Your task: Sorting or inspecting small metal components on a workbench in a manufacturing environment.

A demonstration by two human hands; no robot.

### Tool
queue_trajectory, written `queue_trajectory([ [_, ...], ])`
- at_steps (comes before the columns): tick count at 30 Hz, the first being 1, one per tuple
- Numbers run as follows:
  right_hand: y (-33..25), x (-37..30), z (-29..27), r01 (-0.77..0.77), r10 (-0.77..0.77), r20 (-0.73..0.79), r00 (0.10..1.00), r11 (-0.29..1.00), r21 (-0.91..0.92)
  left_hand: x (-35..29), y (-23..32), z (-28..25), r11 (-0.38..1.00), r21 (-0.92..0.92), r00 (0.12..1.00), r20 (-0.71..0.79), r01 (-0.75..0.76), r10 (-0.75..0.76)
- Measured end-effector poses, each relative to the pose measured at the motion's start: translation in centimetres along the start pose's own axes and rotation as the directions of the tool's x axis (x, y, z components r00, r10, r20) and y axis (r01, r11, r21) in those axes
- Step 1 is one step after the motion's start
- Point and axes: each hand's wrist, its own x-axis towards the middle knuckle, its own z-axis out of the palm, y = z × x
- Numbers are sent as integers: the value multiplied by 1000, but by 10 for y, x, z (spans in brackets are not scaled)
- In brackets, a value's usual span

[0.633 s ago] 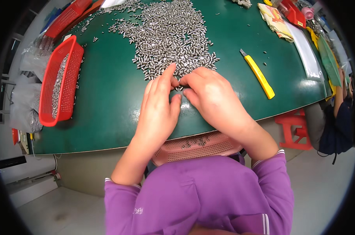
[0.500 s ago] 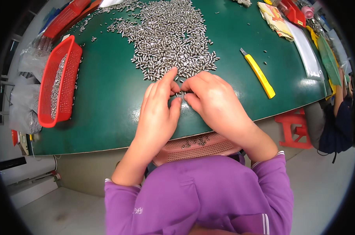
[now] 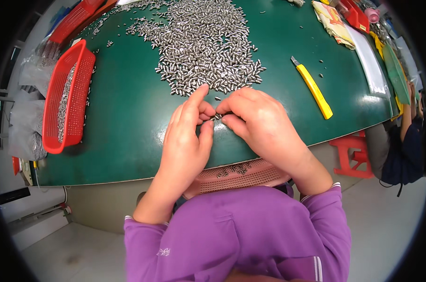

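Just in front of a large heap of small silvery metal pins (image 3: 203, 51), my two hands meet over the green table. My left hand (image 3: 185, 134) has its thumb and bent fingers closed near the tip of my right hand, while its index finger reaches up toward the heap's lower edge. Thumb and index finger of my right hand (image 3: 260, 117) are pinched together. Small metal pins (image 3: 217, 116) show between the fingertips of both hands; how many is hard to make out. One loose pin (image 3: 217, 98) lies between the hands and the heap.
A red perforated basket (image 3: 68, 108) with metal pins stands at left, near plastic bags (image 3: 27, 122). At right lies a yellow utility knife (image 3: 314, 90), blade out. Below the table edge is a pink basket (image 3: 208, 185) holding pins. Another person (image 3: 403, 155) sits far right, near a red stool (image 3: 351, 155).
My left hand has shifted slightly left and down. More of the pins now shows between the fingertips. The view itself has shifted a little.
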Motion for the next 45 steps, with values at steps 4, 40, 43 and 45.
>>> queue_trajectory([
  [4,0,-1,1,19,-20,22,1000,1000,12,2,2,0,1000,13,1000,-19,17,-17],
  [40,-7,1,7,7,-8,3,1000,996,86,-1,1,-3,999,27,999,33,22,-23],
  [43,-10,-1,5,-43,40,22,999,993,106,-1,1,-5,999,16,999,38,31,-32],
  [45,-10,-2,4,-83,78,43,996,987,139,-1,2,-6,999,5,999,34,34,-34],
])
